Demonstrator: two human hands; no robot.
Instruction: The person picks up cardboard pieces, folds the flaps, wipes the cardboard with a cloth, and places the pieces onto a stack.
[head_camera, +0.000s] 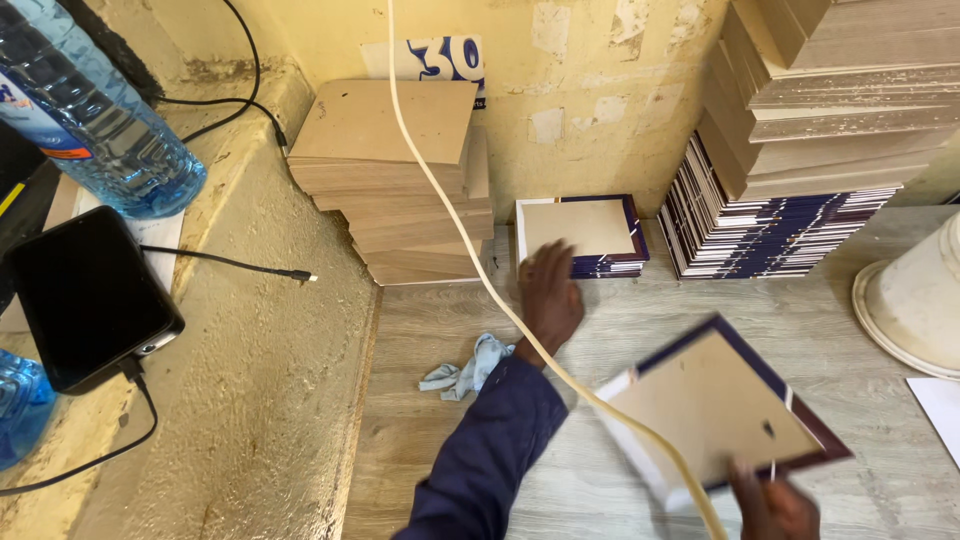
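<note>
The left hand (549, 298) reaches forward across the counter (640, 330) with its fingers spread, its fingertips just at the near edge of a low pile of frames (580, 235) that lies flat against the wall, backing board up. That pile sits straight ahead of the left hand, up the picture, and whether the fingers touch the top frame or hover just above its near rim cannot be told; the hand grips nothing. The right hand (775, 505) is well apart, low at the right edge of view, closed on the near corner of a single frame (715, 405) held tilted off the counter, tan back facing up, dark border around it. This held frame's long axis runs on a diagonal from lower left to upper right, and it lies to the right of and nearer than the pile. So the left hand is far the nearer to the pile, and the right hand is already full. A pale cord (450, 215) hangs down across the view between the two hands, passing in front of the left sleeve and the held frame's left edge. A crumpled cloth (465, 368) lies just left of the left wrist. A taller stack (770, 225) of frames leans at the right.
</note>
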